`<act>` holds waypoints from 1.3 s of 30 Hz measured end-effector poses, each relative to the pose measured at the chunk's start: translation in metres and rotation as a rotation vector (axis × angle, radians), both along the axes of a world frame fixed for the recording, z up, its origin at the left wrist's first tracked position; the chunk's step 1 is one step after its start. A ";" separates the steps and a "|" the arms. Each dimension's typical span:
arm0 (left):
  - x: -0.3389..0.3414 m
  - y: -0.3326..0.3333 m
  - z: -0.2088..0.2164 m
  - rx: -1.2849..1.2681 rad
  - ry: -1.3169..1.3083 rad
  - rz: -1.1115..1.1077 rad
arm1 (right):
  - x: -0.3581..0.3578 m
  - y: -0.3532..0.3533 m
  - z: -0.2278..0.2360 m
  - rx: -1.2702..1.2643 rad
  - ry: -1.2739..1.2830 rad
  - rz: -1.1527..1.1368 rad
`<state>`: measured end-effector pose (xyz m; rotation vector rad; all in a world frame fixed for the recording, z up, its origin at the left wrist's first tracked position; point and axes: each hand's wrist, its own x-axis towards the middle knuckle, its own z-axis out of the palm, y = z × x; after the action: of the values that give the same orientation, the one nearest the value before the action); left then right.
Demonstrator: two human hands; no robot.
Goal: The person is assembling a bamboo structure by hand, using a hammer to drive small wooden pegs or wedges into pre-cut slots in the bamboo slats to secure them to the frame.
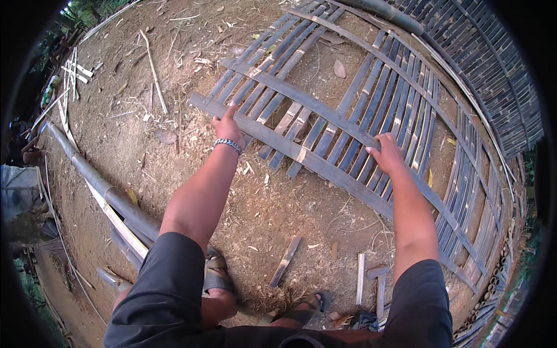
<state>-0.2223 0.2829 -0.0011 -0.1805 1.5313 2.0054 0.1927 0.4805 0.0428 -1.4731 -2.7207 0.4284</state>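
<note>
Basically, a slatted bamboo panel [355, 88] is laid on the dirt ground [191, 46], ahead of the hands and out past the right one. Hands are held apart. The near cross strip [270, 137] is gripped by the left hand [229, 129] toward its left end, thumb on top. The second cross strip [313, 105], just beyond, is held by the right hand [389, 153] between thumb and fingers. Slats are crossed by both strips, between and beyond the hands. Labels: a small green item [46, 95] is seen at far left; too small to tell whether it's marked. Strips and slats are seen as plain grey-brown bamboo.
</note>
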 end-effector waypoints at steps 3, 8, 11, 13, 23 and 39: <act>-0.023 -0.018 -0.040 -0.346 0.173 -0.121 | -0.012 -0.003 -0.019 0.004 -0.013 -0.003; -0.009 -0.003 -0.031 -0.958 0.997 -0.329 | 0.002 -0.007 -0.035 0.040 -0.061 0.026; 0.000 0.018 -0.034 -0.999 1.376 -0.579 | 0.008 -0.014 -0.041 0.027 -0.066 0.059; 0.004 0.022 -0.045 -1.057 1.489 -0.647 | 0.009 -0.021 -0.043 0.018 -0.044 0.044; 0.011 0.022 -0.048 -0.998 1.440 -0.655 | -0.001 -0.027 -0.085 0.408 -0.006 -0.144; 0.012 0.023 -0.041 -0.911 1.434 -0.627 | 0.002 -0.020 -0.079 0.271 -0.110 -0.142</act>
<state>-0.2099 0.3056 -0.0418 1.4618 2.6981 0.6219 0.1950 0.4603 -0.0362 -1.6388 -2.5986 -0.0263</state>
